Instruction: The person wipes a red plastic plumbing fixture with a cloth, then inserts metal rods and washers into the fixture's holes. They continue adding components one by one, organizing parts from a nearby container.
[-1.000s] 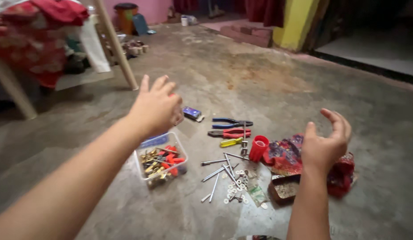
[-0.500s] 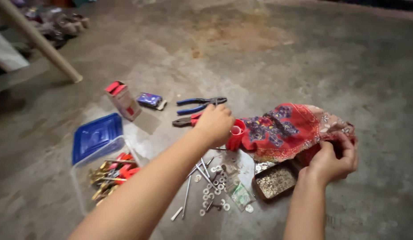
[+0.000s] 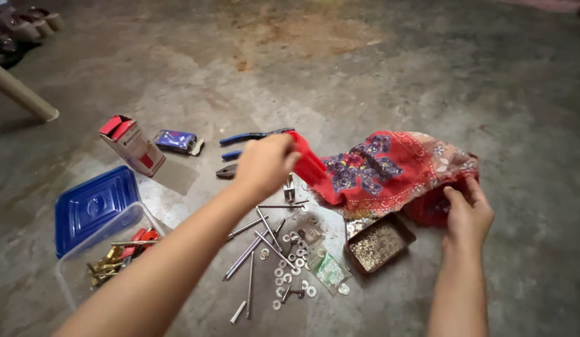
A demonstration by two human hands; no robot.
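Now | left hand grip pinches cloth | right hand grip clutches opposite end

The cloth lies on the floor, with the tin just before it. Left of the tin lie bolts and washers; the tub sits farther left, its lid behind it. Pliers lie behind the bolts.

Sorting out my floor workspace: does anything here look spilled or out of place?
Yes. Washers and long bolts lie scattered loose on the concrete floor beside the clear container, whose blue lid is off. Both hands, left hand and right hand, grip a red patterned cloth.
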